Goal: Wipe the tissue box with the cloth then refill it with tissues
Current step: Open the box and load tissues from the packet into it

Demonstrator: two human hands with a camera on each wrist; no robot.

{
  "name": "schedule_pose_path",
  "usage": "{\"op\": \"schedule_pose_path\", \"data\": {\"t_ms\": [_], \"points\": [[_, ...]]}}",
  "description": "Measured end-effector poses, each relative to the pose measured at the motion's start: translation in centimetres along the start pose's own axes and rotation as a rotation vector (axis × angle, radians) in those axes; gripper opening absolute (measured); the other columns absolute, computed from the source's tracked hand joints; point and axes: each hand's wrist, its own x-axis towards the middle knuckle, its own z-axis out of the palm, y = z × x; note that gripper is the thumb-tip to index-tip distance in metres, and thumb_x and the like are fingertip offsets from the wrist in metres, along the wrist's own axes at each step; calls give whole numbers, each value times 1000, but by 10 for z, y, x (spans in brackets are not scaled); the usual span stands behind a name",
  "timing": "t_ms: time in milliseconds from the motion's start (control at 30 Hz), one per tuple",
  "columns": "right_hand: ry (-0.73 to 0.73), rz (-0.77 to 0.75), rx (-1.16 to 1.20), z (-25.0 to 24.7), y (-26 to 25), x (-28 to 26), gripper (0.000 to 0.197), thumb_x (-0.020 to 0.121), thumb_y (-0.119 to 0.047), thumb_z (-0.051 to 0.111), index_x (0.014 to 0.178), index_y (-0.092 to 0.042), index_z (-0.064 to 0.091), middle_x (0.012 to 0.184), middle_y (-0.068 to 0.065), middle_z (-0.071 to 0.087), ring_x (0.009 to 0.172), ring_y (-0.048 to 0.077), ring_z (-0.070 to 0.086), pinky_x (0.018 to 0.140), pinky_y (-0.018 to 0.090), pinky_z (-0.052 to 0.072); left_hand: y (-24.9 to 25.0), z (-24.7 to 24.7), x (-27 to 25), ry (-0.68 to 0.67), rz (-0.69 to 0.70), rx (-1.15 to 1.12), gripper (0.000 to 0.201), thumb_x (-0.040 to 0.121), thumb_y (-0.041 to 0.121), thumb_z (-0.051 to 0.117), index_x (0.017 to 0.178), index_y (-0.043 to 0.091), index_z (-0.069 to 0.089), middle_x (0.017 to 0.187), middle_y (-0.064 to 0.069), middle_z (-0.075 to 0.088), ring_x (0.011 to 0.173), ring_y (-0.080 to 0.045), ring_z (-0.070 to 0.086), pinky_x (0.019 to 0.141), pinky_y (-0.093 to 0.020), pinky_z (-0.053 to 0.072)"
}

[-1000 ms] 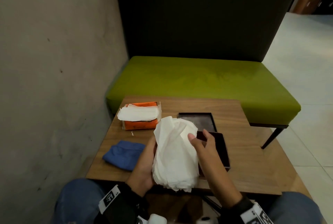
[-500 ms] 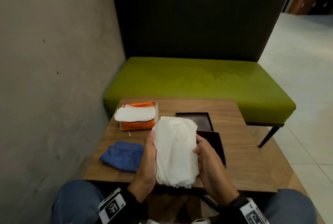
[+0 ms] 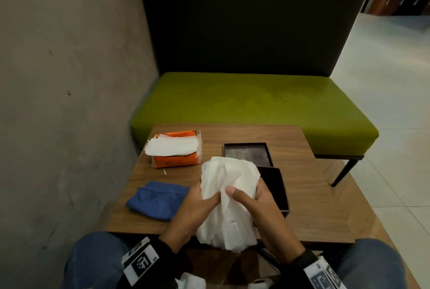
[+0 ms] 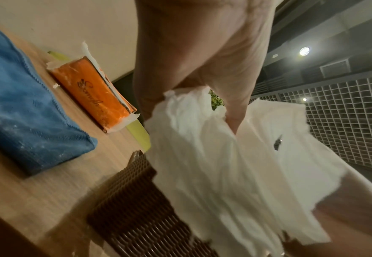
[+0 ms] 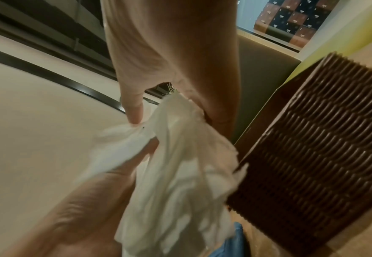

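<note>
A thick white stack of tissues (image 3: 229, 200) (image 4: 222, 165) (image 5: 176, 173) is held upright over the table's near edge. My left hand (image 3: 197, 205) grips its left side and my right hand (image 3: 251, 198) grips its right side, thumb across the front. The dark brown woven tissue box (image 3: 275, 188) (image 4: 132, 200) (image 5: 312, 156) stands open just right of the stack, partly hidden behind it. Its lid (image 3: 246, 152) lies upturned farther back. The blue cloth (image 3: 158, 200) (image 4: 22, 111) lies folded at the left.
An orange tissue pack (image 3: 175, 151) (image 4: 97, 93), torn open with white tissue showing, sits at the back left of the wooden table (image 3: 314, 195). A green bench (image 3: 256, 107) stands behind the table. A concrete wall (image 3: 58, 102) runs along the left.
Both hands have closed in around the tissue stack and squeezed it narrower. My right thumb has come across the front of it.
</note>
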Motion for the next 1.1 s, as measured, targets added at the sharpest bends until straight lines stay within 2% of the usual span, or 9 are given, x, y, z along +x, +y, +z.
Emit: {"op": "schedule_pose_path", "data": {"t_ms": [200,300,367,533,667,800,933,1033,1100], "points": [[17,6,-32,-3,5,4,90,54,-53,84,132,-31,45,124,-9,61,112,10,61,94,39,54,1,-5,3,-51,-50,42,22,86,34,62,102,33,47,90,14,57,83,-2,57,64,-16,47],[58,25,22,-6,8,6,66,70,-33,84,127,-28,50,120,-6,64,107,13,64,90,39,56,-3,-8,4,-84,-173,-78,41,78,43,66,111,23,50,105,0,63,97,-20,63,84,-39,53],[74,46,75,-8,8,5,57,77,-30,77,127,-27,50,120,-4,63,107,15,64,87,40,57,-5,-11,3,-131,-239,-229,43,72,46,65,109,25,56,108,-7,67,100,-26,65,90,-47,52],[98,28,109,-10,9,4,70,64,-45,76,125,-26,50,118,-6,63,105,13,64,82,33,57,-8,-12,2,-206,-95,5,41,77,35,68,116,32,53,112,3,66,103,-16,64,94,-42,51],[121,21,84,-12,9,6,53,72,-26,81,119,-24,56,112,-4,67,100,13,67,78,30,57,-12,-10,5,-219,-77,-3,45,81,39,64,123,29,52,110,4,68,103,-16,65,94,-43,51],[190,14,218,-17,8,8,38,77,-17,78,112,-20,64,106,3,73,96,20,70,83,45,58,-16,-12,7,-330,-130,-202,58,67,54,73,117,37,50,115,5,67,106,-16,65,88,-38,53],[240,-15,334,-21,3,10,28,80,-16,74,103,-26,62,102,3,74,95,24,70,83,51,57,-21,-13,10,-384,-119,-142,87,52,42,86,128,31,44,124,1,61,108,-15,63,80,-28,55],[224,-14,357,-26,-1,11,33,78,-18,75,108,-23,62,105,4,74,97,23,70,84,47,57,-20,-10,23,-258,-63,-116,68,64,22,82,123,25,48,121,-3,61,106,-17,63,79,-27,55],[196,-10,327,-35,-4,15,52,71,-28,79,119,-20,58,111,5,71,99,23,69,78,42,59,-14,-11,37,-234,-8,-89,63,63,21,81,118,22,51,120,-6,62,104,-17,64,79,-27,54]]}}
